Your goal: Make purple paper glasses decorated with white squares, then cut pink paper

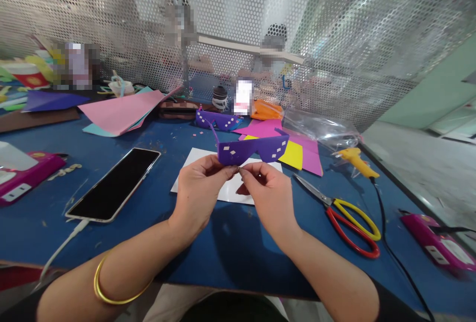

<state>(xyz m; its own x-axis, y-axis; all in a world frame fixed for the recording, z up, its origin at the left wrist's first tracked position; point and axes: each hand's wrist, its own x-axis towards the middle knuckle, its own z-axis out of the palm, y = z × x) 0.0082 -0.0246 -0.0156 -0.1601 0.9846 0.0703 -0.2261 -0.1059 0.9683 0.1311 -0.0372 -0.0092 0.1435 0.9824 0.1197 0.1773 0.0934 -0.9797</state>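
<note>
Both hands held a pair of purple paper glasses (253, 149) just above the blue surface (230, 247). The left hand (199, 188) was closed in a pinch on the lower edge of the front piece, near its middle. The right hand (269, 193) was likewise closed, fingertips meeting those of the left at the same edge; whether it also gripped a small scrap there could not be told. The glasses stood upright, one temple arm reaching away from the hands, small white squares dotting the front. The step in hand appeared to be fine work on the bottom edge, pressing or fitting a small piece; the next move would likely call for a steady pinch and a light touch, lest the paper crease.

A white sheet (230, 190) lay directly under the hands. Scissors (345, 215) with red and yellow handles lay to the right of the right hand, a yellow glue gun (357, 159) beyond them. A smartphone (113, 183) lay left of the left hand. A second pair of purple glasses (217, 119) rested farther off. A clear plastic bag (320, 127) lay beyond the right hand; its contents could not be made out.
</note>
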